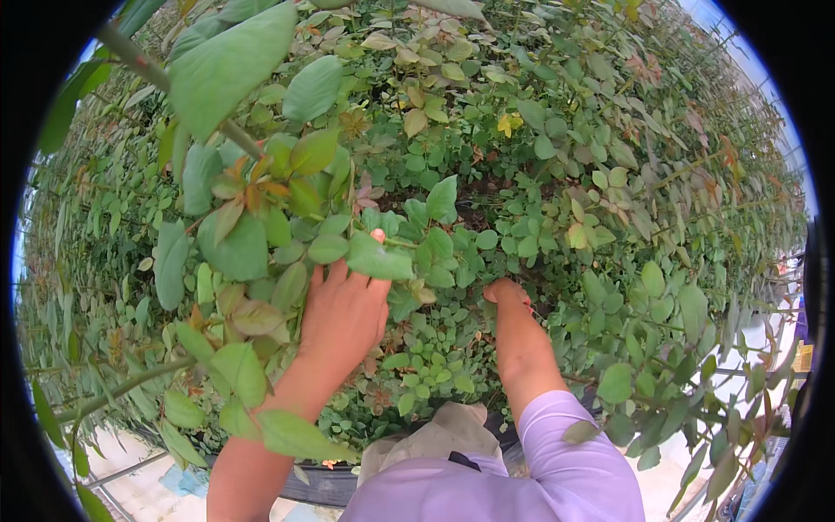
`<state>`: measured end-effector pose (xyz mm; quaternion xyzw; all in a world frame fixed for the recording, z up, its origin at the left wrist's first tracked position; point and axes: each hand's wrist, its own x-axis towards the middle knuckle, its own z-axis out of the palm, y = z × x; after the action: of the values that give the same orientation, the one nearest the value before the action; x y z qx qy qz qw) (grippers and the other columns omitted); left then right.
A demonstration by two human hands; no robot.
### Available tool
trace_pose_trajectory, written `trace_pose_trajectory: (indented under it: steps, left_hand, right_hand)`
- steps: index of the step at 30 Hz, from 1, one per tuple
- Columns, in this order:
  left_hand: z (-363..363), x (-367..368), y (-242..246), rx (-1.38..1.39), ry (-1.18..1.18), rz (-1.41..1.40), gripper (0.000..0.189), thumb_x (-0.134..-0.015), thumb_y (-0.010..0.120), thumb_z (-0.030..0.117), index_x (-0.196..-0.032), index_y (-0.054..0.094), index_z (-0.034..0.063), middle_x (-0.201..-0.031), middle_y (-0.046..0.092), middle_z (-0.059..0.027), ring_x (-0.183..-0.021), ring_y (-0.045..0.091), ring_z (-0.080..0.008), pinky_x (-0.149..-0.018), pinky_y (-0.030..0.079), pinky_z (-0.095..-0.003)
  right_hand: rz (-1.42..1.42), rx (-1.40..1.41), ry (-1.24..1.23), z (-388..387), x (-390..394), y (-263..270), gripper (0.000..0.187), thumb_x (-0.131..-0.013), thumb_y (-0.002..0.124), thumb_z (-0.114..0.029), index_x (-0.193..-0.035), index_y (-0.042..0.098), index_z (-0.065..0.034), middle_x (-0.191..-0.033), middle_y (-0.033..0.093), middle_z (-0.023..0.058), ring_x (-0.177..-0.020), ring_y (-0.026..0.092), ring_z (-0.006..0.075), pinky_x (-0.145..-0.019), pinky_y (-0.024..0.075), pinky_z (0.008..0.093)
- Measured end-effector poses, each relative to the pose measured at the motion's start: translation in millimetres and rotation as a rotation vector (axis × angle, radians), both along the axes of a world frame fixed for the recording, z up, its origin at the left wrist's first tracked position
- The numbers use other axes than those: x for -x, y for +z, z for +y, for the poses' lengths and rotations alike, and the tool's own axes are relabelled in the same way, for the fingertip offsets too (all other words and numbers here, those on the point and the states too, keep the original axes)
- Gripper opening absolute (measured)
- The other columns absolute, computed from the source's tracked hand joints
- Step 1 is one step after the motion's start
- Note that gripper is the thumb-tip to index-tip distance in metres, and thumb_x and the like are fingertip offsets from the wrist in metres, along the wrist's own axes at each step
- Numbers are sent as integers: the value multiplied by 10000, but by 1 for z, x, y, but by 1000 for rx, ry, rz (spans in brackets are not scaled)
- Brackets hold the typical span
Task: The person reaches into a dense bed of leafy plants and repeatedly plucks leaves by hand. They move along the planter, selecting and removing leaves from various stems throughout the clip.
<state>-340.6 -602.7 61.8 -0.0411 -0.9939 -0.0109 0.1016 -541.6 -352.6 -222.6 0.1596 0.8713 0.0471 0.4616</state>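
My left hand (346,307) reaches into the rose bushes at the centre left, its back up. A green leaf (378,256) lies across its fingers, and a fingertip shows above it beside a leafy stem (399,243). Whether the fingers grip that stem is not clear. My right hand (507,292) is low among the foliage at the centre right, its fingers mostly hidden. A small bit of red or pink shows at its side; what it is cannot be told.
A thick rose stem (241,138) with large leaves crosses close at the upper left. Another stem (124,391) juts in at the lower left. Dense rose foliage (587,156) surrounds both arms. A black bed edge (319,484) runs near my waist, above a pale floor (137,450).
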Motion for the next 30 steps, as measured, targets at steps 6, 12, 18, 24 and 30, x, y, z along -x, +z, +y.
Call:
trace_pose_trajectory:
  steps: [6, 12, 18, 24, 30]
  left_hand:
    - [6, -3, -1, -19, 9, -5, 357, -802, 663, 137, -1155, 636, 91, -1488, 442, -101, -1185, 517, -307, -1017, 343, -545]
    - [4, 2, 1, -91, 0, -13, 371, -791, 680, 138, -1155, 633, 93, -1476, 455, -102, -1169, 521, -316, -991, 359, -539]
    - [2, 1, 0, -42, -2, 41, 346, -796, 682, 141, -1137, 640, 96, -1463, 471, -102, -1182, 516, -324, -1012, 364, -527]
    - [0, 2, -1, -18, 10, -2, 363, -808, 673, 163, -1163, 643, 93, -1469, 467, -86, -1219, 502, -324, -1016, 368, -519]
    - [1, 3, -2, 3, -11, 6, 375, -814, 675, 172, -1178, 648, 88, -1492, 439, -77, -1249, 484, -330, -1031, 357, -507]
  right_hand:
    - [144, -25, 89, -9, 9, -18, 658, -865, 641, -443, -1420, 496, -121, -1520, 399, 111, -1387, 411, 309, -1061, 412, 499]
    - [258, 142, 204, 6, 7, -31, 584, -816, 723, -411, -1255, 604, -43, -1327, 588, 178, -1191, 601, 311, -954, 522, 421]
    - [338, 270, -43, 13, 19, -53, 340, -871, 712, -257, -1055, 667, 26, -1086, 686, 210, -900, 701, 317, -713, 592, 409]
    - [901, 587, -783, 0, -13, -32, 329, -871, 652, -289, -1063, 663, -22, -945, 696, 156, -865, 672, 319, -737, 565, 451]
    - [839, 435, -203, -33, -5, -12, 484, -854, 664, -312, -1233, 528, -43, -1195, 587, 187, -1014, 621, 353, -888, 506, 447]
